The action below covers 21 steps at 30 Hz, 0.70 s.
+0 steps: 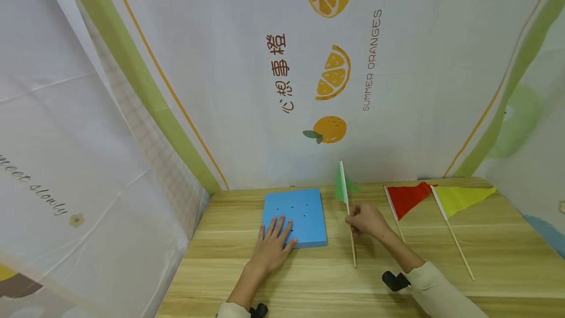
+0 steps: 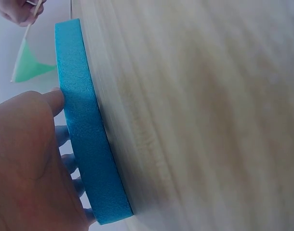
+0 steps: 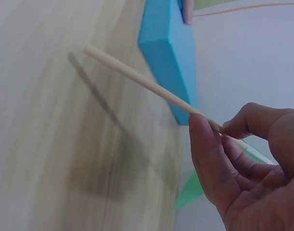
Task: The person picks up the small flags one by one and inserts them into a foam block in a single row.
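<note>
A blue foam block [image 1: 309, 229] with several small holes in its top lies flat on the table. My left hand [image 1: 270, 249] rests on its near left part, fingers spread and straight; the left wrist view shows the thumb at the block's edge [image 2: 84, 115]. To the right of the block, my right hand [image 1: 367, 221] pinches the wooden stick of a green flag [image 1: 342, 185] between thumb and fingers. The stick's bare lower end [image 3: 132, 74] is held off the table and casts a shadow there. The green cloth is at the far end, partly behind the hand in the right wrist view.
A red flag [image 1: 406, 200] and a yellow flag [image 1: 461, 200] lie on the wooden table [image 1: 212, 264] to the right, their sticks pointing toward me. A white printed cloth [image 1: 247, 151] hangs behind the table, with more cloth at both sides.
</note>
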### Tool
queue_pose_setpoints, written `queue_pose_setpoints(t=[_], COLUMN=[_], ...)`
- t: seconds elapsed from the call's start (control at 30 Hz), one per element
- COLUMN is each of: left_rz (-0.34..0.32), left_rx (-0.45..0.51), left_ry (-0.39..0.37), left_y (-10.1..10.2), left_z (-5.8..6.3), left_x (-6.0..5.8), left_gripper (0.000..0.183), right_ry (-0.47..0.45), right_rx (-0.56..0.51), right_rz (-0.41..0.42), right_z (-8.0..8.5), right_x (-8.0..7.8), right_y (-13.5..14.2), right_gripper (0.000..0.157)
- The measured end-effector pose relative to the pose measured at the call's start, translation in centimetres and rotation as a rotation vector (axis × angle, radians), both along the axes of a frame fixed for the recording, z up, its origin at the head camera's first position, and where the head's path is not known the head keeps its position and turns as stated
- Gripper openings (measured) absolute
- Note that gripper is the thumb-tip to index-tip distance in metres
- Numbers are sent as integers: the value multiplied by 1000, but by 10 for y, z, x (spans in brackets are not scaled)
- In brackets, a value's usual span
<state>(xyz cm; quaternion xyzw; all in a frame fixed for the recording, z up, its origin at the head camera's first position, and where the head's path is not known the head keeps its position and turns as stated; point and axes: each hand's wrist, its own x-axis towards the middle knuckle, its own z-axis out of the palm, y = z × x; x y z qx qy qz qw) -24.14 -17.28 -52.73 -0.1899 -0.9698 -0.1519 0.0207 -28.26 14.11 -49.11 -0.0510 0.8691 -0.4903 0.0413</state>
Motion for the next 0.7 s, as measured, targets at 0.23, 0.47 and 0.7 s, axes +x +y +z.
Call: queue_pose_setpoints(t=[0.23,0.47,0.7], left_rz=[5,13,18], left_rx=[0,-11,-13], left_ry=[-9,-15,-11], left_y=[1,1,0], left_z=[1,-2,-4], left_x=[1,-2,-3], left_gripper=[64,65,64], right_ry=[34,114,155], right_rx=[-25,-40,-73], right_rz=[20,58,76], right_z=[13,27,41], right_x=[-4,-10,-17], right_y=[-7,-20,-36], right_gripper=[11,10,10])
